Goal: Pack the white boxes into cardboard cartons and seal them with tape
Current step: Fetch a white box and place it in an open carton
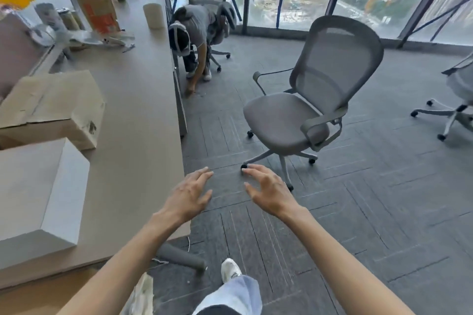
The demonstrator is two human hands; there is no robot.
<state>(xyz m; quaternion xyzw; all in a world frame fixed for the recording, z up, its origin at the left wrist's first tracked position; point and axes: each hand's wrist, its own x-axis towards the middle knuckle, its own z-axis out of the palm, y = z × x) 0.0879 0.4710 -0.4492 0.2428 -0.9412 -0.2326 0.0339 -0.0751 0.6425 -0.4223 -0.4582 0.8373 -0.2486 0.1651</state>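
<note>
Your left hand (190,197) reaches forward over the near edge of the table (133,110), fingers straight, spread and holding nothing. Your right hand (268,194) is level with it and a little apart, over the carpet, fingers spread and slightly bent, also holding nothing. The white box (38,192) lies flat on the table to your left, well clear of both hands. Just behind it on the same table sits the cardboard carton (51,107), its top flaps folded down and creased. A grey office chair (314,100) stands ahead of your right hand. At the far end of the table another person (194,41) bends down toward the floor. A grey cylinder (181,258) lies on the carpet beside your shoe (230,270).
</note>
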